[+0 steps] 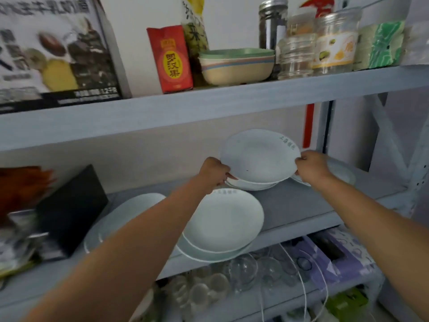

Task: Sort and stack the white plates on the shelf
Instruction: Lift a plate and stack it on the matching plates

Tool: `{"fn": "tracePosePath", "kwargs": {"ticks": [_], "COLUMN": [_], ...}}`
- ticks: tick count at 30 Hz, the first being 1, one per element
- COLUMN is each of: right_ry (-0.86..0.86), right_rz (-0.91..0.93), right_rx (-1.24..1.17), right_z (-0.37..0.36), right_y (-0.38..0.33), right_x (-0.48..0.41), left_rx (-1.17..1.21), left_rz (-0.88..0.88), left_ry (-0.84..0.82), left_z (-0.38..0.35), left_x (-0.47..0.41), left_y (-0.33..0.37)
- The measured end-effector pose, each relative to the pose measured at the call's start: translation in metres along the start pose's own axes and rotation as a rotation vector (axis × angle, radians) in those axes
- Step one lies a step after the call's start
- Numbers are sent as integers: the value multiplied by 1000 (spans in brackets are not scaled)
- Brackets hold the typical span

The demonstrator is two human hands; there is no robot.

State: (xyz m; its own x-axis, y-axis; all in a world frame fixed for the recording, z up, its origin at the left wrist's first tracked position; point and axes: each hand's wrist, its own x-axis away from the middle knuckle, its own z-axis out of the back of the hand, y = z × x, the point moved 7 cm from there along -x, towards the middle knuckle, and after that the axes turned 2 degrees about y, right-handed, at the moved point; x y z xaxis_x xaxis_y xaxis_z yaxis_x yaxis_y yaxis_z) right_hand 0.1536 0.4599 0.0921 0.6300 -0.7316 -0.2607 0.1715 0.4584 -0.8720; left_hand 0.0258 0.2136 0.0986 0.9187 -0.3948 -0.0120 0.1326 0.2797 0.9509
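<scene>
With both arms reaching into the middle shelf [301, 205], the person holds a tilted white plate [260, 156] by opposite edges. Left hand [214, 171] pinches the plate's left rim, fingers curled under; right hand [312, 167] is closed on the right rim. Held plate leans with its face toward the camera, grey lettering along its upper right rim. Its lower edge sits just above a short rear stack of white plates [250, 185] at the back of the shelf; contact cannot be judged.

Front stack of white plates [222, 224] lies nearer the shelf edge, at least two high, overhanging slightly. One more plate [130, 210] lies flat to its left, partly hidden by the left forearm. Another white dish [343, 174] shows behind the right hand.

Black box [72, 210] stands at left. Upper shelf: red carton [170, 59], stacked pastel bowls [236, 66], glass jars [297, 56]. Lower shelf: clear glasses [232, 280].
</scene>
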Motion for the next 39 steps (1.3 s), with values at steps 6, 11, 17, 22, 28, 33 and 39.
{"fn": "tracePosePath", "kwargs": {"ticks": [6, 11, 17, 22, 28, 33, 39], "right_ry": [-35, -111, -219, -266, -259, -258, -263], "right_rz": [42, -25, -143, -179, -167, -141, -62], "right_rx": [52, 61, 156, 196, 254, 301, 396], "right_z": [-44, -77, -96, -104, -109, -109, -104], "right_y": [-40, -47, -40, -22, -9, -6, -8], "right_x": [39, 65, 108, 129, 143, 146, 145], "left_rx": [-14, 4, 7, 45, 20, -10, -44], "left_rz": [33, 109, 237, 321, 369, 391, 402], "left_ry": [30, 65, 12, -29, -69, -74, -68], "left_z": [71, 112, 127, 120, 114, 112, 109], "left_x": [30, 59, 85, 106, 120, 117, 115], "left_y": [-20, -47, -88, -119, -136, -141, -143]}}
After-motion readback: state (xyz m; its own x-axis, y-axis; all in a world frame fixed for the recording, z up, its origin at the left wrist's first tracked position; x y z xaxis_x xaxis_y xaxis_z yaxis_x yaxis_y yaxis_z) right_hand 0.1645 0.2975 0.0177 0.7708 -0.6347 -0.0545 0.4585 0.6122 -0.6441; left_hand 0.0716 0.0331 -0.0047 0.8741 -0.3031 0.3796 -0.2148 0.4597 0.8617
